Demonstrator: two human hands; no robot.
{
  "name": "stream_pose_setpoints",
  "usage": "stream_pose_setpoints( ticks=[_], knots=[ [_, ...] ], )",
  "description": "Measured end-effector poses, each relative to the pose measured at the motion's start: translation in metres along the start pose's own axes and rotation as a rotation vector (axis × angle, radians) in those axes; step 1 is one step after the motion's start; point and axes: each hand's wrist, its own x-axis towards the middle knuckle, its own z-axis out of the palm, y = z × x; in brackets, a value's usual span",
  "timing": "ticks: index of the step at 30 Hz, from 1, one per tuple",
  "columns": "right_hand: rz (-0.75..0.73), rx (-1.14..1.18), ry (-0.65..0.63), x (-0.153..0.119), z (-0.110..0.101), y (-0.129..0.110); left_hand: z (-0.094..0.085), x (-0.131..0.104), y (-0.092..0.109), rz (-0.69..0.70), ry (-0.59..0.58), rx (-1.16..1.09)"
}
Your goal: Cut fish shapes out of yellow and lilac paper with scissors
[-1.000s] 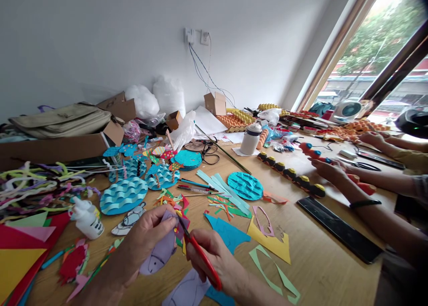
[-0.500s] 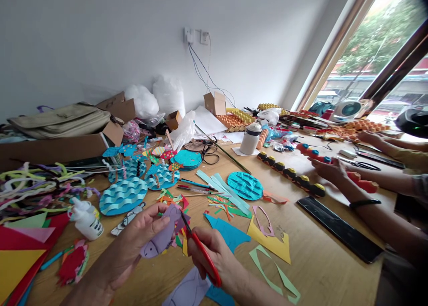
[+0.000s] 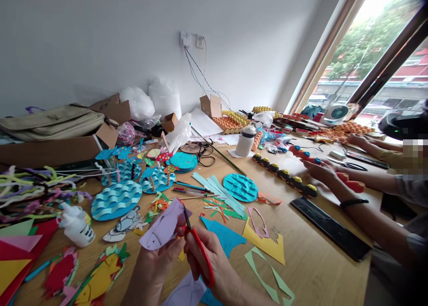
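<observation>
A purple piece of paper with a fish drawn on it is pinched in my left hand, whose fingers are partly hidden behind it. My right hand grips red-handled scissors, their dark blades at the paper's right edge. Another purple sheet with drawn lines lies beneath my right hand. Cut paper fish, one yellow and one red, lie in stacks at the lower left. Blue, yellow and green paper offcuts are spread to the right.
Glue bottles stand at the left beside pipe cleaners. Round blue wave-covered discs sit further back. A white bottle stands mid-table. At the right, another person's hand holds a painted egg-carton strip, near a black phone-like slab.
My left hand has moved lower and turned the purple paper, so its fish drawing now faces me more. The scissors stay at its edge. The view has shifted slightly, revealing the yellow fish.
</observation>
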Motion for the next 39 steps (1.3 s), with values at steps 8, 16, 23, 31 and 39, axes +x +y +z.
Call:
stream_pose_setpoints(
  ticks=[8,16,23,31,39],
  knots=[
    [0.010,0.008,-0.008,-0.002,0.002,-0.003,0.016,0.002,0.008,-0.036,0.129,0.028],
    [0.005,0.031,-0.026,-0.001,0.002,0.003,0.021,0.006,0.010,-0.053,0.095,-0.037],
    [-0.057,0.015,-0.053,-0.001,0.002,0.009,0.027,0.001,0.014,-0.127,0.150,-0.052],
    [-0.108,0.029,-0.056,0.001,-0.001,0.013,0.033,-0.002,0.016,-0.184,0.235,-0.117],
    [-0.097,0.049,-0.049,0.001,-0.001,0.013,0.033,-0.001,0.014,-0.178,0.243,-0.132]
  ],
)
